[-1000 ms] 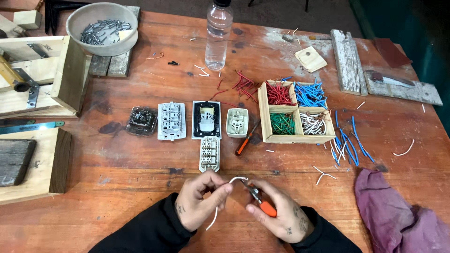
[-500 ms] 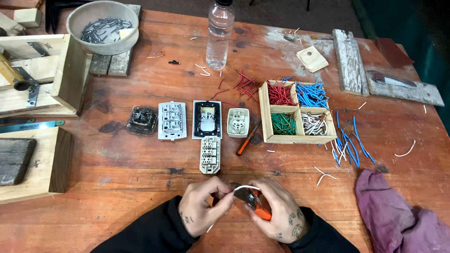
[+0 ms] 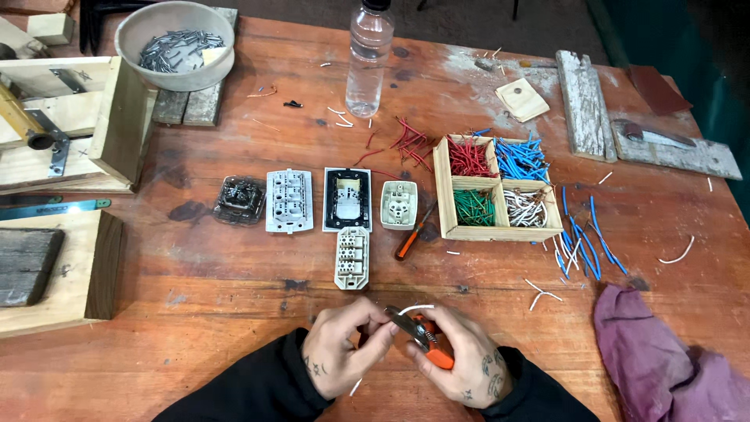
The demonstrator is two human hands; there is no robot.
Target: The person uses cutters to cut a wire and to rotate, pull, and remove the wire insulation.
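Fingers of left hand (image 3: 340, 355) pinch thin white wire (image 3: 414, 308); right hand (image 3: 461, 361) grips orange-handled pliers (image 3: 426, 340).

Two bare hands, left hand (image 3: 337, 355) with small dark tattoo marks near the wrist, right hand (image 3: 469, 363) with tattooed back, black long sleeves (image 3: 258, 391) to both wrists
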